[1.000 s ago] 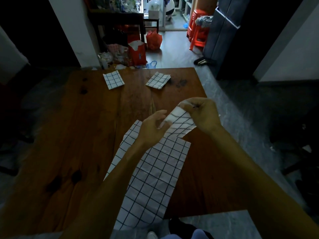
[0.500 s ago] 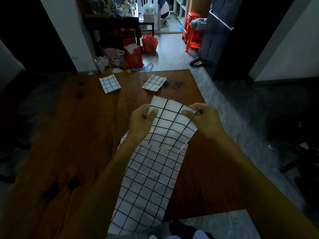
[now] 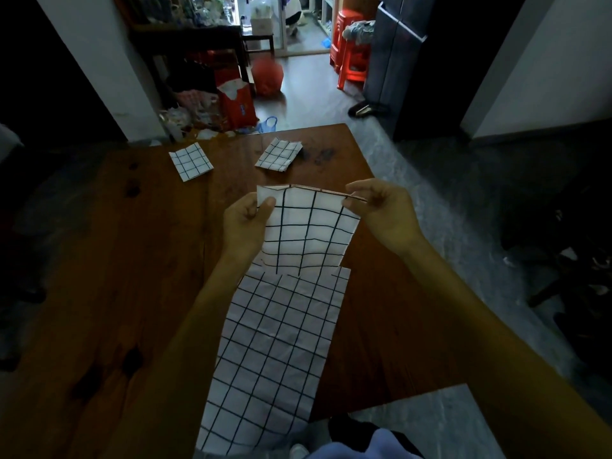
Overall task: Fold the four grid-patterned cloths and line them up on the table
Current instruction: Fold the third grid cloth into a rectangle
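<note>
Both hands up over the table [image 3: 126,293]: left hand [image 3: 243,223] and right hand [image 3: 385,215] pinch the cloth [image 3: 308,233] by its top corners; its lower edge hides the long cloth [image 3: 275,352] beneath.

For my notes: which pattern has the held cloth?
White with a black grid, on the held cloth, head view.

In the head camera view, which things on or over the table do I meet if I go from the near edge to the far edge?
Long grid cloth hanging over the near edge → grid cloth held up by the left hand and right hand → two folded grid cloths, left one and right one, near the far edge of the wooden table.
</note>
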Tool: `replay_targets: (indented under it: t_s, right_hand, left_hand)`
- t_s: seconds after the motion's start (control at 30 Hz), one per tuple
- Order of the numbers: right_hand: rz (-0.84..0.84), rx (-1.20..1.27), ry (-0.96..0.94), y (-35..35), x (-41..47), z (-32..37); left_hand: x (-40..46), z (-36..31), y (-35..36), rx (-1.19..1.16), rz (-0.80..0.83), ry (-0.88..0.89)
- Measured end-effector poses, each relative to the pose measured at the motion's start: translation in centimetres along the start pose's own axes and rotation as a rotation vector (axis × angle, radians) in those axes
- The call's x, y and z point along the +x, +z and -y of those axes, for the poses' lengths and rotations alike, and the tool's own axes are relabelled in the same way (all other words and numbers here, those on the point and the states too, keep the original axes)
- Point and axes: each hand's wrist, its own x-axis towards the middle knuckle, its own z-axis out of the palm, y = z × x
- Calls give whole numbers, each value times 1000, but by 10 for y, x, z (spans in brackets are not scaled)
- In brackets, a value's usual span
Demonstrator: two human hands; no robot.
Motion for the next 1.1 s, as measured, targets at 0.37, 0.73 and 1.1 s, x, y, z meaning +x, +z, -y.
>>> replay_targets:
  t_s: [0.37,0.73,1.1]
  right_hand:
    - [-56,-49,33,-3,-2,-2]
    - [-39,-137,10,-2,3,-7]
    - [96,-342,-375,43,6,15]
  left_hand:
    - [-1,-4,1,9,82,10]
    - [3,4,1,24,116,36]
    - [-13,-11,29,126,227,211]
